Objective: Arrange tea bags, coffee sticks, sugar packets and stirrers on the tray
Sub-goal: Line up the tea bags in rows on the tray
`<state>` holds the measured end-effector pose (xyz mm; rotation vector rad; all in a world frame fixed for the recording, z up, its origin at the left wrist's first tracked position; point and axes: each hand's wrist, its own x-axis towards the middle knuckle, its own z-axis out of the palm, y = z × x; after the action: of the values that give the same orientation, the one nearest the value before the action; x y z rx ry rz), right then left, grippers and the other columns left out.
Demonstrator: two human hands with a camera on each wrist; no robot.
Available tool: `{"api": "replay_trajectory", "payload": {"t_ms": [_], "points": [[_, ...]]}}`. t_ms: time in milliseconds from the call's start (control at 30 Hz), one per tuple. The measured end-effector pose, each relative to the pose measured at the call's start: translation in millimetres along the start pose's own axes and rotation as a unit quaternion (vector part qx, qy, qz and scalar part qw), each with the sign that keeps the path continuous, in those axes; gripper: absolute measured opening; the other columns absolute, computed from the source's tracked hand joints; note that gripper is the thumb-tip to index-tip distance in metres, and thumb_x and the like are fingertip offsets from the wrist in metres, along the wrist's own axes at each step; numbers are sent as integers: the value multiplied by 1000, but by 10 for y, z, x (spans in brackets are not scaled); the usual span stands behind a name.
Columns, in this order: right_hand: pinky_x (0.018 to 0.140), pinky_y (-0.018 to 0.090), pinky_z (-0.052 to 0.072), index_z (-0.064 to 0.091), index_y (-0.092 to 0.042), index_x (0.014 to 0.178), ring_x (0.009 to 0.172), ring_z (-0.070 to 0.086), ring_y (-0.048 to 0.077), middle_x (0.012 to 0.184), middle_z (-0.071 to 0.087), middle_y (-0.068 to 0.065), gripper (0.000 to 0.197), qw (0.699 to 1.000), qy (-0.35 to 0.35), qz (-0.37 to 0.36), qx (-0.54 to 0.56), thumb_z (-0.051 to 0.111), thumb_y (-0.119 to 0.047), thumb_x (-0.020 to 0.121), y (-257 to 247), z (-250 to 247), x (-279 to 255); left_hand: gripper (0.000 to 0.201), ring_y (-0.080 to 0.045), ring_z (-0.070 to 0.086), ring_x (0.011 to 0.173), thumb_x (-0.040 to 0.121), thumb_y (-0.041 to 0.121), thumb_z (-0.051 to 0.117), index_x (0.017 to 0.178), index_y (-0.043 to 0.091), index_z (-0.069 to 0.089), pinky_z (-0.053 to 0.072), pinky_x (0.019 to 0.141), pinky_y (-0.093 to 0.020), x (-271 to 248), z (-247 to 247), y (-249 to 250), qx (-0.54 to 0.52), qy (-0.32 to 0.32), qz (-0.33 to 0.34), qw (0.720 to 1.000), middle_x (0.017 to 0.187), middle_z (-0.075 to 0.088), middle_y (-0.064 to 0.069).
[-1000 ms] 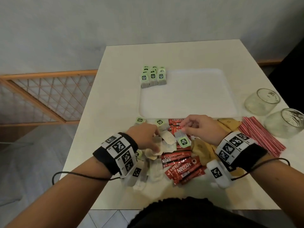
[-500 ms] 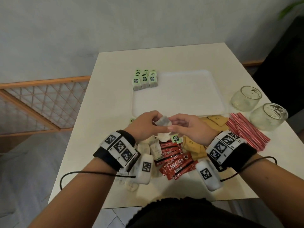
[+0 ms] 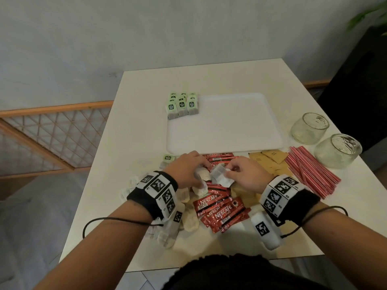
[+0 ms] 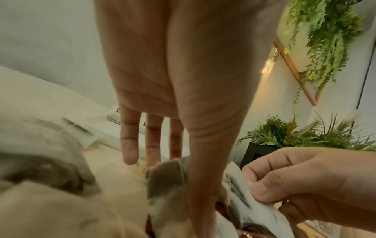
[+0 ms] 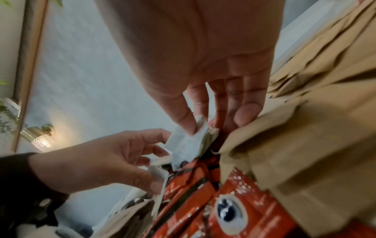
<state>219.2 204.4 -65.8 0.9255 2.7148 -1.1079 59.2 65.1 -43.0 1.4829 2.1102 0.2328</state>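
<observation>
A white tray (image 3: pixel 226 130) lies mid-table with several green-tagged tea bags (image 3: pixel 182 105) stacked at its far left corner. In front of it lies a mixed pile: loose tea bags (image 3: pixel 190 220), red coffee sticks (image 3: pixel 219 210), brown sugar packets (image 3: pixel 270 161) and red-striped stirrers (image 3: pixel 312 170). Both hands hover over the pile, close together. My left hand (image 3: pixel 201 171) pinches a tea bag (image 3: pixel 203 174), seen grey-brown under the thumb as tea bag (image 4: pixel 167 185). My right hand (image 3: pixel 229 173) pinches a white tea bag (image 3: pixel 219 176) between thumb and forefinger, the same tea bag (image 5: pixel 191 141).
Two empty glass jars (image 3: pixel 310 127) (image 3: pixel 337 150) stand at the table's right edge beside the stirrers. One green-tagged tea bag (image 3: pixel 168 158) lies just left of my left hand. A wooden lattice rail (image 3: pixel 56 132) runs left of the table.
The hands rose out of the pile, met over the tray's front edge, and now sit slightly lower, each pinching a tea bag. The green tag under the right hand is out of sight.
</observation>
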Motion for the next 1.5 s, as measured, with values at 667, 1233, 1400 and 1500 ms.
{"api": "replay_trajectory", "payload": {"t_ms": [667,1233,1400,1500], "points": [[80,31,54,64,-19,94,84,65,18,94,70,8,10,965,-87,-143,200,68,-11,89,-118,-512,-39,16,-17,66,80,94,13,62,109,10,66,61,66,-31,68,-58,-42,-385,107,-87,912,100,65,-5],[62,34,49,61,-18,104,60,61,16,83,64,7,23,964,-13,-66,257,72,-9,85,-124,-502,213,40,-25,70,98,93,18,65,130,5,57,61,75,-32,117,-69,222,-727,3,-91,681,116,69,-16],[76,41,58,71,-15,98,72,67,22,89,69,9,18,954,-21,-75,288,77,-12,81,-107,-556,150,26,-25,70,90,92,10,64,117,7,62,61,65,-30,165,-76,202,-739,35,-133,659,106,68,-16],[83,38,57,74,-16,104,77,68,23,95,73,3,32,955,-72,-79,276,82,-11,73,-50,-592,147,24,-24,68,91,92,9,63,116,6,62,60,60,-27,184,-76,188,-743,43,-143,652,108,67,-16]]}}
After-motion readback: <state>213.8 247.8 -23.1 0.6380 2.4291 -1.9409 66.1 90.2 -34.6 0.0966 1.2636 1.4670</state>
